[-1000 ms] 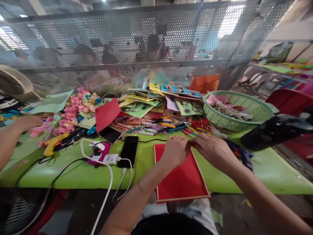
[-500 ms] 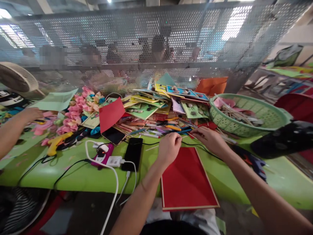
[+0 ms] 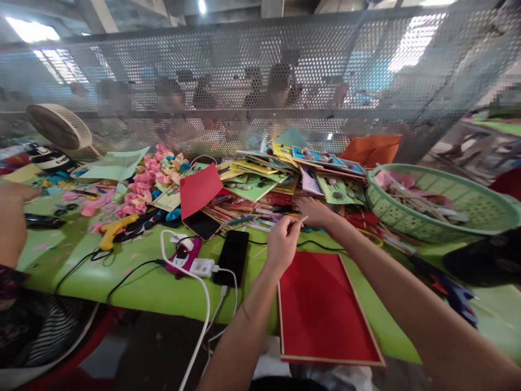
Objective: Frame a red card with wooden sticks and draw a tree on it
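Note:
My left hand (image 3: 284, 243) is closed around a thin pale stick (image 3: 303, 219), whose tip sticks out past the thumb. Just beyond it, my right hand (image 3: 316, 212) reaches into the heap of pencils, pens and thin sticks (image 3: 256, 216), palm down with its fingers stretched out. Its fingertips partly blend into the heap, and I see nothing held in them. Below both hands lies a red board with a pale wooden edging (image 3: 328, 309), overhanging the table's front edge above my lap.
Cards with pebbles (image 3: 252, 187) are piled behind the hands. A green basket (image 3: 443, 206) stands right, near a dark glue gun (image 3: 451, 293). Left are phones (image 3: 231, 258), a purple power strip (image 3: 183, 255), a yellow glue gun (image 3: 116, 231) and another person's arm (image 3: 12, 222).
My right hand has moved forward and left into the heap, its fingers now stretched out. My left hand stays above the board, with the stick tip showing more clearly. The view has shifted slightly left.

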Action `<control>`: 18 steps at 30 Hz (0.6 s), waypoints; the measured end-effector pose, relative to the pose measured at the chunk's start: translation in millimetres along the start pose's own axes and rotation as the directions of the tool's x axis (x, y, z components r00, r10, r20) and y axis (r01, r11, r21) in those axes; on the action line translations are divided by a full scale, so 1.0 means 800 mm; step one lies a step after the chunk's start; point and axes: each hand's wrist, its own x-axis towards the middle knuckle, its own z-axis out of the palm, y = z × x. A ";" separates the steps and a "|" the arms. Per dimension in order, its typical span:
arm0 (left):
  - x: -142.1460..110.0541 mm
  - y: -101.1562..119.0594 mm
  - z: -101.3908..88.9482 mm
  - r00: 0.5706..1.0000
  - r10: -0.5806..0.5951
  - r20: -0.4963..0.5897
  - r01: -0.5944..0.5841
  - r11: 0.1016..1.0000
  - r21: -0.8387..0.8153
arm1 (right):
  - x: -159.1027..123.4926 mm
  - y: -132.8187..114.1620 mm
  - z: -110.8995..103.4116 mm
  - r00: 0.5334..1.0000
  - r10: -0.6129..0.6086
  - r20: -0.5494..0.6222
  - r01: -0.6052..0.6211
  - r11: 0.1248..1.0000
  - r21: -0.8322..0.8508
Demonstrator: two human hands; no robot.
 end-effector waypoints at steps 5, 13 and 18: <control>0.002 0.002 -0.001 0.999 -0.038 -0.005 0.038 0.995 -0.088 | 0.017 0.006 -0.008 0.997 -0.018 0.078 0.020 0.999 -0.026; 0.002 0.005 0.000 0.998 -0.063 -0.017 0.059 0.984 -0.168 | 0.018 0.014 -0.014 0.990 -0.039 0.139 0.050 0.996 -0.076; 0.003 0.003 0.000 0.996 -0.081 -0.041 0.072 0.982 -0.177 | 0.014 0.004 -0.008 0.998 -0.047 0.041 0.050 0.997 -0.061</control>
